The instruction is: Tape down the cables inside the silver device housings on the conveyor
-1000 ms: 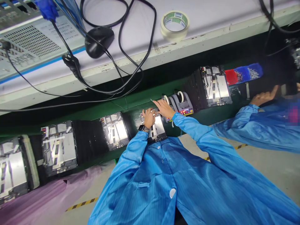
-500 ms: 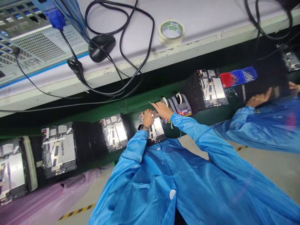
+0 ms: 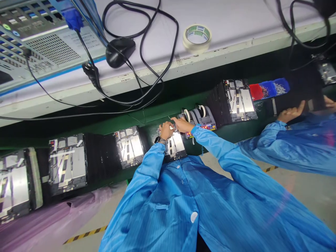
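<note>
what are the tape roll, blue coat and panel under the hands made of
The tape roll looks like matte cream paper masking tape on a printed core. The blue coat seems a thin glossy synthetic fabric, with fine stripes and soft creases. The panel looks like bare metal, going by its bright sheen, though the alloy can't be told.

A row of tablet frames is laid along the assembly line. Two tape dispensers are set just right of the nearest frame, and parts bins are placed further right. Behind the line, on a higher bench top, a computer case is set at the left, with a mouse and a roll of masking tape to its right.
</note>
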Motion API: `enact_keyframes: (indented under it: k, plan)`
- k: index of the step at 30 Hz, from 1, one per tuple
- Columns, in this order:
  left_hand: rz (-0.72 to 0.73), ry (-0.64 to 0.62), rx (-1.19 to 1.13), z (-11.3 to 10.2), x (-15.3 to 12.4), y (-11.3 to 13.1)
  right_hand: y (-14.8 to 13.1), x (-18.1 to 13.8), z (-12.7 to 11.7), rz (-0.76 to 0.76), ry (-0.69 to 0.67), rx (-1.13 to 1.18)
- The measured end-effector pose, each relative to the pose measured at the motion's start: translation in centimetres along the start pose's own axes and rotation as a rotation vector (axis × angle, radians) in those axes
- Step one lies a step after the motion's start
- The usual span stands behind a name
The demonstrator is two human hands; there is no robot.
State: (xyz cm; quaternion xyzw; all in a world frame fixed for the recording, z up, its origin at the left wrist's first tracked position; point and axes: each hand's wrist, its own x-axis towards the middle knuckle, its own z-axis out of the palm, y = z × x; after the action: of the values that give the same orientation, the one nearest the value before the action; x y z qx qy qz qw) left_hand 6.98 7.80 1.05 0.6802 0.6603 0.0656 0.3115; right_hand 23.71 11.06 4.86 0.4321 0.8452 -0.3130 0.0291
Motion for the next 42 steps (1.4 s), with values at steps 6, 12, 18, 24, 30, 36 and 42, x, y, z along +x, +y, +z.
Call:
enact_keyframes:
  k: [6,12,18,24,30,36,42]
  plan:
    - [0.003,-0.005,-0.002,-0.1,0.3,-0.2,0.0,1.5,0.3,-0.002,-0.054,-0.086]
    - [0.013,-0.015,0.004,-0.1,0.5,-0.3,0.0,1.9,0.9,0.025,-0.055,-0.104]
    - [0.02,-0.011,0.01,0.0,0.5,-0.4,-0.4,1.9,1.7,0.08,0.013,-0.13]
    - [0.018,-0.021,0.02,-0.1,0.4,-0.4,-0.7,2.0,2.4,0.083,0.05,-0.163]
    - [0.021,-0.027,0.018,-0.1,0.6,-0.5,-1.0,2.0,2.2,0.054,0.065,-0.215]
    - [0.013,-0.022,-0.008,0.1,0.7,-0.7,-0.8,1.9,0.0,0.043,0.077,-0.318]
    - [0.01,-0.025,-0.019,-0.1,0.5,-0.7,-1.3,-1.5,-0.4,0.036,0.313,-0.293]
